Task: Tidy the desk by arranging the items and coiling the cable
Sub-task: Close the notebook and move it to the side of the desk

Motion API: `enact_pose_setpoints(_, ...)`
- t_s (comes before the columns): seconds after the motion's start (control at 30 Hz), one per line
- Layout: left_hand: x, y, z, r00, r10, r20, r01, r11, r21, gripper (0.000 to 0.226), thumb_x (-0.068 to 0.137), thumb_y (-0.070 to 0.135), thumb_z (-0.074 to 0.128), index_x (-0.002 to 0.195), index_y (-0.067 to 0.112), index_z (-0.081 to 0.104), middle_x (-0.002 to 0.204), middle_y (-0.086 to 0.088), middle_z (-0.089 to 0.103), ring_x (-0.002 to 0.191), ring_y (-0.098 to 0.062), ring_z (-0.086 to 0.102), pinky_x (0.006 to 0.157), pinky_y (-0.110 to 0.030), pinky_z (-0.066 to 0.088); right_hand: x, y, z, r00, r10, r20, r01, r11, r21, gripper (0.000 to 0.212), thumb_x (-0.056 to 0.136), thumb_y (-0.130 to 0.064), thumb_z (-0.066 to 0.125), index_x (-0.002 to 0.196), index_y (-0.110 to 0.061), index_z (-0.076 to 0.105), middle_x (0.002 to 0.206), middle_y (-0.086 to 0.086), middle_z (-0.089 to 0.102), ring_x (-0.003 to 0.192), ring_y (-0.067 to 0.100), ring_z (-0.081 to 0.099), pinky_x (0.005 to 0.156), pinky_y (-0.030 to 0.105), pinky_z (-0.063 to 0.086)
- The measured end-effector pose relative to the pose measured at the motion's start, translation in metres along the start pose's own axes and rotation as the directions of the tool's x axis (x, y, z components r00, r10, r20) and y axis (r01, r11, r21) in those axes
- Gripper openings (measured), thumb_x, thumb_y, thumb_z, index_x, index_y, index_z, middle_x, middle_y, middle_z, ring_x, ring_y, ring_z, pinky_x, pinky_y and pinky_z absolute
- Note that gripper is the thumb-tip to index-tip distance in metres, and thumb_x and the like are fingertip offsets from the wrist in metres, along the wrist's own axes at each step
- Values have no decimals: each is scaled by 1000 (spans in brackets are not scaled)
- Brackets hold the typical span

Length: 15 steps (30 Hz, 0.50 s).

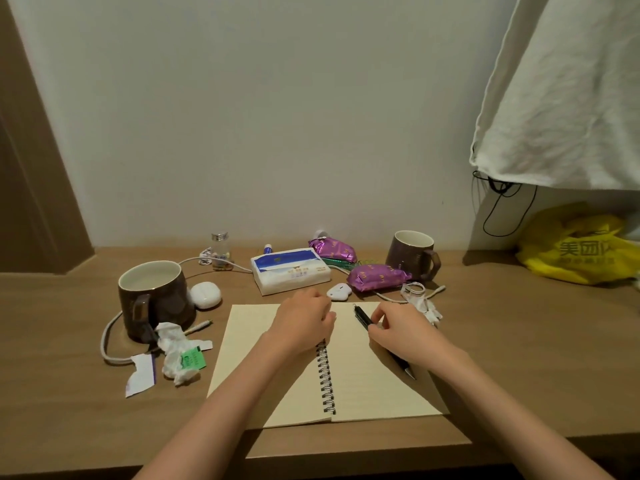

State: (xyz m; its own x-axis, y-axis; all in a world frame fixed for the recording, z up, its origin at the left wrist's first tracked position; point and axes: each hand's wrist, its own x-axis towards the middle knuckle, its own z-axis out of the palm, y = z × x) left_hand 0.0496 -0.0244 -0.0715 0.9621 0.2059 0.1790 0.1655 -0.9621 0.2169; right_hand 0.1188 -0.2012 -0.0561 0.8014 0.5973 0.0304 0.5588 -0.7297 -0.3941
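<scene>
Notebook (374, 386) open, pen (362, 317) gripped atop; bottle (220, 252) holds pellets.

The open spiral-bound paper notebook (363, 375) lies at the front of the wooden surface (519, 323); the brown ceramic mug (156, 299) stands left of it, the white rectangular tissue pack (291, 273) behind it

The desk (485, 358) has a matt wood-grain surface. The notebook (363, 386) on it has matt cream paper pages and a dark metal wire spiral (325, 379). Left of the notebook, the brown mug (156, 299) looks glossy, like glazed ceramic, and the crumpled tissue paper (176, 358) is rough. Behind the notebook, the purple packets (377, 278) are shiny foil.
</scene>
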Motion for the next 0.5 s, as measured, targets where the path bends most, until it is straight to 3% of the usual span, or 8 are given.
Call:
enact_pose_setpoints(0.1, 5, 1, 5, 999, -19, -27, 18, 999, -37, 33, 94, 37, 44, 112, 16, 62, 117, -3, 54, 108, -21, 47, 89, -35, 43, 5, 8, -5, 1000, 15, -21, -11, 987, 160, 21, 91, -29, 53, 107, -19, 63, 91, -3, 63, 79, 9, 59, 72, 30, 52)
enact_pose_setpoints(0.2, 6, 3, 6, 998, -28, -49, 23, 995, -98, 32, 93, 38, 47, 118, 22, 60, 115, -1, 53, 109, -19, 46, 89, -33, 42, 9, 11, -11, 998, 10, -56, 7, 959, 285, 16, 92, -27, 54, 105, -22, 62, 90, 0, 63, 72, 8, 56, 56, 21, 48)
enact_pose_setpoints(0.37, 3, 5, 12, 991, 2, -130, -25, 984, -176, 25, 90, 37, 53, 110, 25, 63, 107, 4, 56, 103, -15, 49, 84, -32, 45, 17, 6, -9, 995, 17, -103, 19, 939, 343, 14, 92, -25, 55, 104, -24, 62, 86, -3, 62, 75, 9, 59, 62, 26, 53)
enact_pose_setpoints(0.5, 0, 7, 19, 974, 14, -227, -59, 979, -193, 22, 89, 38, 57, 105, 26, 65, 108, 9, 60, 102, -12, 50, 81, -28, 44, 20, -1, -2, 995, 15, -100, 23, 930, 366, 19, 92, -24, 57, 109, -19, 63, 83, -7, 60, 73, 8, 58, 58, 21, 53)
